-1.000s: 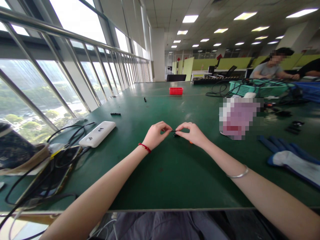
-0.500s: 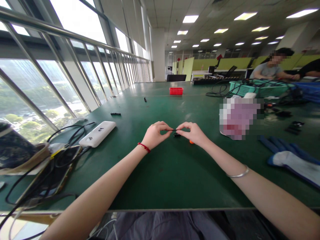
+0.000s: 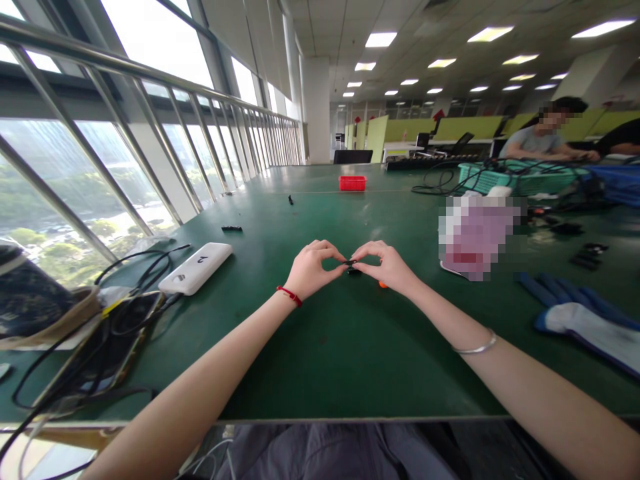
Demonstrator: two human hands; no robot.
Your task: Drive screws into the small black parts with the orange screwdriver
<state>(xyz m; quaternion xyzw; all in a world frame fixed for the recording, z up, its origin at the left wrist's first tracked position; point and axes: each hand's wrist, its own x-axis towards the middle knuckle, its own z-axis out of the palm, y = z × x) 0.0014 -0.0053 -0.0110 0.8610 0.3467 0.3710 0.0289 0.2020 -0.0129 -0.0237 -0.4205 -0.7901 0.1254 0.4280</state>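
My left hand [image 3: 314, 269] and my right hand [image 3: 384, 267] meet over the middle of the green table [image 3: 345, 360]. Both pinch a small black part [image 3: 349, 263] between thumb and fingertips; it is too small to tell its kind. Just below the fingertips, another small black piece [image 3: 354, 271] lies on the table. A small orange thing [image 3: 383, 285] shows under my right hand, mostly covered by it.
A white power bank [image 3: 197, 268], cables and a phone [image 3: 113, 347] lie at left. Ahead stands a red bin [image 3: 353, 183]. To the right are a blue-and-white glove [image 3: 585, 320], a blurred pinkish object [image 3: 483, 237] and a green basket [image 3: 525, 177]. A person sits beyond.
My right hand's fingertips have come slightly closer to my left ones, and the black part between them now looks turned. Elsewhere on the table everything stays put.
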